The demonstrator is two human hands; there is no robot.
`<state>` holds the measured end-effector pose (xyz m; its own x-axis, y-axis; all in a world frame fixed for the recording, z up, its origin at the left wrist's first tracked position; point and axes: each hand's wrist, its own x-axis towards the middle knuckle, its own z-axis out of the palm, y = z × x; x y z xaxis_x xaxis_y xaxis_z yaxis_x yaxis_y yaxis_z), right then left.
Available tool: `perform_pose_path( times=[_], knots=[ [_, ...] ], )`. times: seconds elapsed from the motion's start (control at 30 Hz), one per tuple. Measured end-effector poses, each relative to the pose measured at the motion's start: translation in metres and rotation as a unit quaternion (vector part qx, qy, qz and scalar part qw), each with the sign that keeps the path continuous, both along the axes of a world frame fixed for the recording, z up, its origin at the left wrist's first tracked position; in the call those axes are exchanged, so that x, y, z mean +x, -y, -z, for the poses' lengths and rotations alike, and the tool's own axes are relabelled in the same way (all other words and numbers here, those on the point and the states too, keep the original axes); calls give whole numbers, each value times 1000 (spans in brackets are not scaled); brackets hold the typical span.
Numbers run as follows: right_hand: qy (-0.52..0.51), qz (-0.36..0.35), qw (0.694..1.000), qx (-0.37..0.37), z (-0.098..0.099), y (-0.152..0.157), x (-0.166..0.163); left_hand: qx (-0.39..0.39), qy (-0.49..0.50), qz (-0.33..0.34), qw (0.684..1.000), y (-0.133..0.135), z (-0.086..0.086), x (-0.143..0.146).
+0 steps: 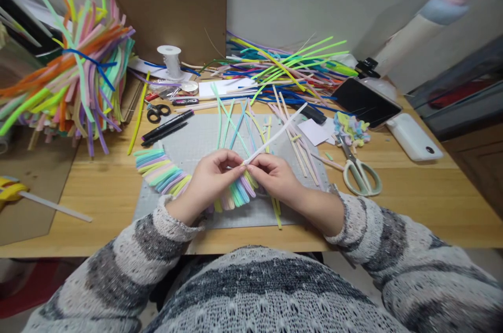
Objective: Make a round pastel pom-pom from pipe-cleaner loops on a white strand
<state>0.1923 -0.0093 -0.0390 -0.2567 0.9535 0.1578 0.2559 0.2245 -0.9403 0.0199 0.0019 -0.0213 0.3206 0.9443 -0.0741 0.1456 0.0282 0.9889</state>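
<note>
Above the middle of a grey cutting mat (157,207), my left hand (216,175) and my right hand (277,178) meet fingertip to fingertip. Both are closed in a pinch at one end of a curved strip of folded pastel pipe cleaners (163,173), which runs behind my left hand. From between my fingers a white pipe cleaner (279,136) sticks up to the right. My fingertips hide how the white one joins the strip. Loose green and blue pipe cleaners (231,123) lie just beyond my hands, and pale pink ones (296,144) lie to the right.
A large tied bundle of pipe cleaners (86,71) stands at left, with a colourful pile (291,71) at the back. White-handled scissors (361,175), a phone (365,102) and a white case (414,136) lie at right. Black markers (167,127), small scissors (157,113) and a spool (170,60) sit back left.
</note>
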Motion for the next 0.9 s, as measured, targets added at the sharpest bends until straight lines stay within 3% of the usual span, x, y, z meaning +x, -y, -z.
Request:
perform_pose_path(
  times=[0.23,0.53,0.9],
  knots=[
    [11,0,1000,-14,1,3,-1,18,-18,8,1000,0,-3,-1],
    [-9,-20,999,-36,2,4,-3,-28,10,9,1000,-1,-1,-1],
    [91,-53,994,-35,-14,10,-4,-36,28,49,998,-3,-1,-5]
  ],
)
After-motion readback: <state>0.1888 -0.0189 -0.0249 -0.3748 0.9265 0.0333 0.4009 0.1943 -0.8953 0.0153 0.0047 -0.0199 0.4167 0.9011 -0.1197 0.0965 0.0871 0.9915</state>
